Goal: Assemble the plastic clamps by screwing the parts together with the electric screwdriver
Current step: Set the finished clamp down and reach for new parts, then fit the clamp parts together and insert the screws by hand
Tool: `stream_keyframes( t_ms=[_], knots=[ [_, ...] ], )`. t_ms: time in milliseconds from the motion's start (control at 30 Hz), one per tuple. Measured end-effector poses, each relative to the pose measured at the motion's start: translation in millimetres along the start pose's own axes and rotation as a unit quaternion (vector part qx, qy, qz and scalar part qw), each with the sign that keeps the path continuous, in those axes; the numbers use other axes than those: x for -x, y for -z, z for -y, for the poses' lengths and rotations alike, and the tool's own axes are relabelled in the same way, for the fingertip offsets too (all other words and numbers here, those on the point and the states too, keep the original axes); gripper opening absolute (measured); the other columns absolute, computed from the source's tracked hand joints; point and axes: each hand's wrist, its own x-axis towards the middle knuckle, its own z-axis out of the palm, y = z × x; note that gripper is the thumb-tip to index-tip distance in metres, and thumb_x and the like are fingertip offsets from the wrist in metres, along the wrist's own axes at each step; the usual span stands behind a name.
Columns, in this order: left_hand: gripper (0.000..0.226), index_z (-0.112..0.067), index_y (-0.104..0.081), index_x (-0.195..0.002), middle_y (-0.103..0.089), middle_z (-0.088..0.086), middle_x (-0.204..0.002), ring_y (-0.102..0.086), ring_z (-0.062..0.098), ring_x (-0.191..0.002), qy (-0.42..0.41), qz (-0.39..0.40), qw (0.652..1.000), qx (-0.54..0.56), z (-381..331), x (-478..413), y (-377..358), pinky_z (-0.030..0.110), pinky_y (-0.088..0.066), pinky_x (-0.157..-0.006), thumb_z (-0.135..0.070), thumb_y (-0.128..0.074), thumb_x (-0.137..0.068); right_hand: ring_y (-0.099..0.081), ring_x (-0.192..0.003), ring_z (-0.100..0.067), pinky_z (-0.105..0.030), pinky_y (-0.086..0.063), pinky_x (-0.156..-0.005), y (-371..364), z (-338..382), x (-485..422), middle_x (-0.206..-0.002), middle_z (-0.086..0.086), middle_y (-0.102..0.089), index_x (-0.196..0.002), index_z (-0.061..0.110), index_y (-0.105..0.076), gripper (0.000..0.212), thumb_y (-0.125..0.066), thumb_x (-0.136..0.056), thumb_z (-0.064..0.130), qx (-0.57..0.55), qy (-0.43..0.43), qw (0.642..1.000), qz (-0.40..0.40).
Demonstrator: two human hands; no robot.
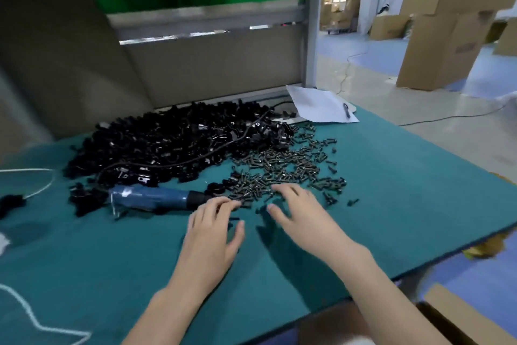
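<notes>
I can read no text from here. The cardboard boxes (447,45) standing beyond the right edge of the worktop (391,176) carry dark printed marks, but these are too blurred to make out.

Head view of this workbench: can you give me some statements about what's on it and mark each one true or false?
1. The right hand reaches over the screws, fingers spread. True.
2. The left hand grips the electric screwdriver. False: it lies on the green mat, gripped by neither hand.
3. A pen lies on the sheet of paper. True.
4. The screws sit sorted in a tray. False: they lie loose on the mat.
5. The pile of black plastic parts lies left of the screws. True.
</notes>
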Motion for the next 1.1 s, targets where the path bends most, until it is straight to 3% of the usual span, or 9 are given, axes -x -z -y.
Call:
stream_keyframes(
  t_ms=[167, 400, 533, 600, 700, 767, 833, 1000, 1100],
  knots=[
    [0.044, -0.022, -0.051, -0.138, -0.043, -0.002, -0.143, -0.036, 0.017, -0.136, 0.149, -0.028, 0.988, 0.011, 39.1, -2.2, 12.0, 0.036, -0.029, -0.114, -0.044, -0.039, -0.102, -0.001, -0.16, -0.028, -0.053, 0.005, -0.126, -51.1, 27.0, -53.1, -0.173, -0.006, -0.008, -0.164, 0.026, -0.018, 0.064, -0.025, -0.108, 0.058, 0.109, 0.003, 0.994, 0.032],
    [0.035, -0.023, -0.051, -0.135, -0.049, -0.01, -0.132, -0.038, 0.009, -0.127, 0.125, -0.054, 0.991, 0.014, 62.4, -47.7, 16.6, 0.03, -0.033, -0.111, -0.037, -0.04, -0.105, -0.011, -0.158, -0.02, -0.044, 0.005, -0.127, -51.1, 11.7, -92.9, -0.166, 0.007, -0.03, -0.157, 0.029, -0.036, 0.061, -0.024, -0.107, 0.061, 0.087, 0.018, 0.996, -0.002],
    [0.037, -0.02, -0.05, -0.139, -0.052, 0.0, -0.138, -0.045, 0.02, -0.125, 0.16, 0.067, 0.983, -0.059, 85.5, -104.1, 17.4, 0.037, -0.04, -0.106, -0.032, -0.037, -0.107, -0.027, -0.149, -0.016, -0.034, -0.009, -0.125, -51.2, 6.0, -95.6, -0.154, 0.012, -0.045, -0.145, 0.032, -0.052, 0.048, -0.029, -0.109, 0.053, 0.038, 0.026, 0.998, -0.03],
    [0.045, -0.017, -0.042, -0.149, -0.045, 0.007, -0.147, -0.043, 0.026, -0.129, 0.193, 0.151, 0.967, -0.075, 93.7, -129.6, 15.7, 0.041, -0.042, -0.106, -0.032, -0.035, -0.106, -0.039, -0.135, -0.012, -0.022, -0.026, -0.112, -50.3, 2.5, -96.8, -0.138, 0.014, -0.056, -0.135, 0.03, -0.06, 0.038, -0.034, -0.11, 0.044, -0.008, 0.024, 0.998, -0.06],
    [0.06, -0.017, -0.021, -0.159, -0.027, 0.013, -0.16, -0.036, 0.032, -0.14, 0.215, 0.217, 0.951, -0.038, 100.6, -156.1, 7.3, 0.046, -0.04, -0.111, -0.038, -0.037, -0.106, -0.049, -0.107, 0.001, -0.007, -0.034, -0.084, -45.5, -1.7, -98.8, -0.12, 0.02, -0.062, -0.125, 0.034, -0.065, 0.03, -0.04, -0.11, 0.037, -0.102, 0.002, 0.991, -0.092],
    [0.068, -0.021, -0.009, -0.161, -0.014, 0.013, -0.165, -0.027, 0.035, -0.146, 0.205, 0.204, 0.957, -0.034, 101.2, -165.7, -0.4, 0.047, -0.038, -0.112, -0.044, -0.039, -0.105, -0.051, -0.071, 0.007, -0.008, -0.035, -0.061, -42.3, -3.7, -99.5, -0.11, 0.018, -0.069, -0.12, 0.042, -0.063, 0.025, -0.041, -0.11, 0.037, -0.175, -0.02, 0.979, -0.102],
    [0.072, -0.025, -0.004, -0.161, -0.011, 0.013, -0.165, -0.027, 0.036, -0.145, 0.188, 0.157, 0.968, -0.054, 100.4, -172.4, -8.5, 0.049, -0.04, -0.109, -0.046, -0.042, -0.104, -0.043, -0.045, -0.002, -0.012, -0.031, -0.047, -40.7, -5.0, -99.9, -0.1, 0.005, -0.075, -0.111, 0.048, -0.061, 0.023, -0.042, -0.109, 0.035, -0.241, -0.031, 0.963, -0.113],
    [0.074, -0.03, -0.006, -0.161, -0.022, 0.016, -0.159, -0.041, 0.037, -0.136, 0.149, 0.136, 0.97, -0.135, 98.5, -187.2, -21.3, 0.047, -0.046, -0.102, -0.046, -0.049, -0.103, -0.04, -0.04, -0.005, -0.014, -0.031, -0.042, -40.9, -4.7, -101.6, -0.097, 0.019, -0.072, -0.112, 0.043, -0.065, 0.024, -0.044, -0.108, 0.031, -0.285, -0.045, 0.95, -0.119],
    [0.055, -0.026, -0.026, -0.156, -0.038, 0.01, -0.15, -0.051, 0.031, -0.123, 0.089, 0.121, 0.972, -0.183, 98.8, -189.2, -22.6, 0.039, -0.05, -0.086, -0.033, -0.047, -0.106, -0.039, -0.041, -0.005, -0.014, -0.03, -0.042, -40.8, -5.2, -101.2, -0.096, 0.021, -0.072, -0.114, 0.042, -0.065, 0.025, -0.044, -0.108, 0.03, -0.296, -0.048, 0.947, -0.115]
  ],
)
